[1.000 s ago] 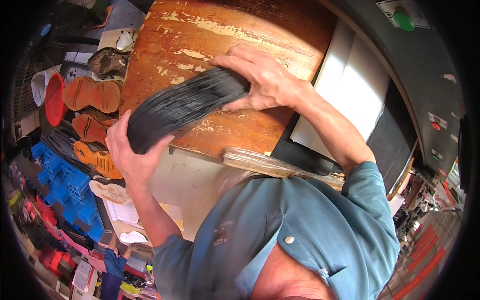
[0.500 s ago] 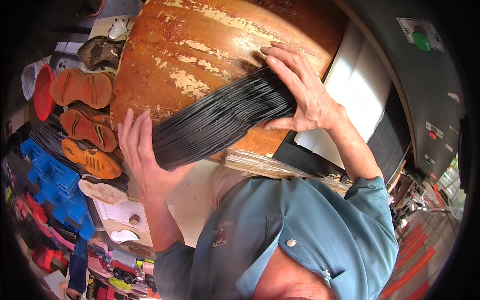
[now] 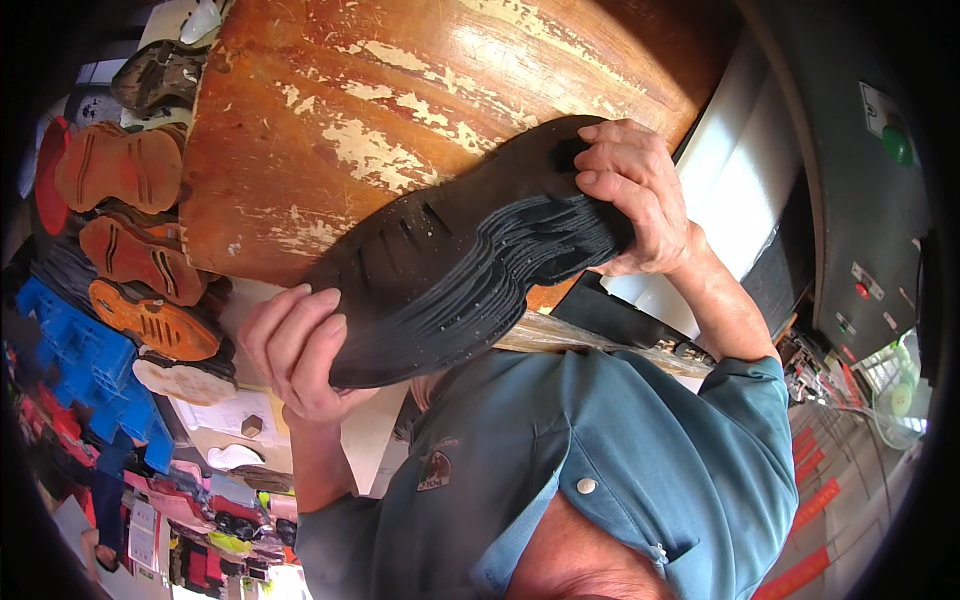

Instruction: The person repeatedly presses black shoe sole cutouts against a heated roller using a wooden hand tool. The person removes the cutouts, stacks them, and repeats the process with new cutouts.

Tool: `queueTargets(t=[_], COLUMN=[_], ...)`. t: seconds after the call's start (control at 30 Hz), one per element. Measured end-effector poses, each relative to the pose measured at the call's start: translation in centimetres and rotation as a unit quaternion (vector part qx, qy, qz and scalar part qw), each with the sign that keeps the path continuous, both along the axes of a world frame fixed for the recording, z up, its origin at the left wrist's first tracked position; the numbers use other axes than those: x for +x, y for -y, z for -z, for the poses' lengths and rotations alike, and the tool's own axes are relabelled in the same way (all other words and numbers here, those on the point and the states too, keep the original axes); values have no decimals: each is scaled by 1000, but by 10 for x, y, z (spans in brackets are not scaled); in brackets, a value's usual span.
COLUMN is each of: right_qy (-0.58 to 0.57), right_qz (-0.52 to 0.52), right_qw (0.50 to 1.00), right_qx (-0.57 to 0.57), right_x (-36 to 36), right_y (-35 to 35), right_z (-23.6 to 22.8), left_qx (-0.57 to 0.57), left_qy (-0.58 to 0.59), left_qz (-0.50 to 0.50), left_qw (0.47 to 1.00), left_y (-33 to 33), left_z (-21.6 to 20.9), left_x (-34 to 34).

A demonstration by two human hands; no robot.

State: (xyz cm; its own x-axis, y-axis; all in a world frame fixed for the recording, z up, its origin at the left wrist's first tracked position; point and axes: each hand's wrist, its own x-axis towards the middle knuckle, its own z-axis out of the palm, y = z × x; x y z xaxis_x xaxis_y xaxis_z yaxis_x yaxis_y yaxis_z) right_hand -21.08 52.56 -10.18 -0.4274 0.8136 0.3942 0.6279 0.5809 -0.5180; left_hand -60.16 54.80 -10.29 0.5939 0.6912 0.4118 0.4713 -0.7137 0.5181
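Note:
A thick stack of black shoe soles [image 3: 440, 270] is held between my two hands above the worn wooden table. The flat face of the top sole, with a few short slots in it, shows along with the layered edges. At one end of the stack, my left hand [image 3: 300, 350] has its fingers curled over the top sole. My right hand [image 3: 640, 195] grips the other end, fingertips over the top and palm against the edge. The stack hides my left thumb and most of my right one.
The scratched wooden table [image 3: 270, 130] lies beyond the stack. Left of it are reddish-brown soles [image 3: 120, 170], an orange sole [image 3: 155, 320], a whitish sole [image 3: 185, 380] and a blue plastic crate [image 3: 75, 345]. A dark machine panel [image 3: 850, 200] with a green button [image 3: 898, 145] stands at right.
The stack has tilted, so the top sole's flat face shows where mostly edges showed before. My left fingers have curled over it, and both hands sit slightly lower.

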Motion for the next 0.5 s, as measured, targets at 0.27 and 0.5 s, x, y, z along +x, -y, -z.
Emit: queueTargets(t=[0.27,0.5], right_qy=[-4,73], right_qz=[13,19], right_qw=[1000,985], right_qx=[-15,-157], right_x=[-4,-6], right_y=[-1,-18], right_z=[-1,-48], left_qx=[-45,-54], left_qy=[-13,9], left_qz=[-33,-37], left_qw=[998,998], left_y=[5,-26], left_z=[-7,-39], left_x=[15,13])
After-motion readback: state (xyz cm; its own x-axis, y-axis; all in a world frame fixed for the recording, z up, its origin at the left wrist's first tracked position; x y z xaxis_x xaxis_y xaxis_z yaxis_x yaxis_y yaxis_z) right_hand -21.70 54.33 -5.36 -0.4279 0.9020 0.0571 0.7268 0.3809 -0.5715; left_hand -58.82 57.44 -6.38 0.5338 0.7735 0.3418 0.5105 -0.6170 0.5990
